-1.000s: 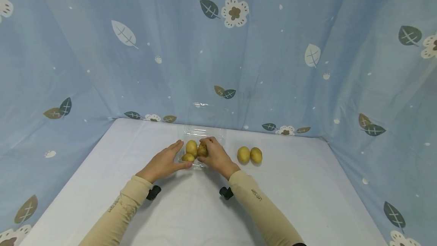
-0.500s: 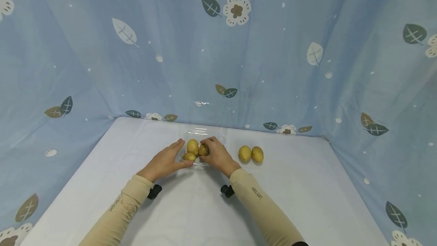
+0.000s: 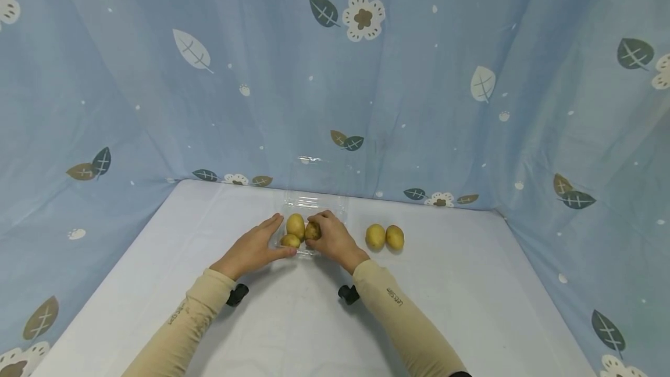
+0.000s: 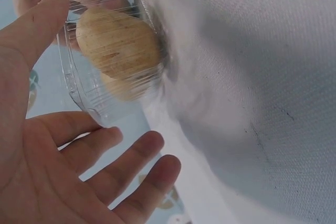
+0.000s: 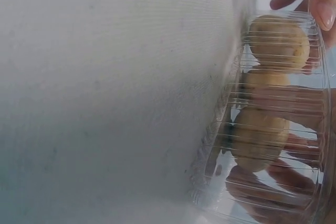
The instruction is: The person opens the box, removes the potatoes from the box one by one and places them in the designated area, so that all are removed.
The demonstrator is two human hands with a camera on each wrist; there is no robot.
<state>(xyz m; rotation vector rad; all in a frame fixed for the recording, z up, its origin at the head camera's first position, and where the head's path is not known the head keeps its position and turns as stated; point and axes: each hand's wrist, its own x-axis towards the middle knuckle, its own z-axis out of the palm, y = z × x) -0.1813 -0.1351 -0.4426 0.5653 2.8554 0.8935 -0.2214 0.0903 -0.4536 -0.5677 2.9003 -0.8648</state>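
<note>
Head cam: R hand (image 3: pixel 336 241) pinches potato (image 3: pixel 312 230) in box (image 3: pixel 305 253), L hand (image 3: pixel 253 249) spread at its edge, loose potatoes (image 3: pixel 375 237) to R, nearer R hand

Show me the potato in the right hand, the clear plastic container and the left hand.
Held potato (image 3: pixel 312 231): head view, middle of its exposed side.
Clear plastic container (image 4: pixel 74 90): left wrist view, on its rim.
Left hand (image 3: pixel 253 248): head view, back of the hand.
</note>
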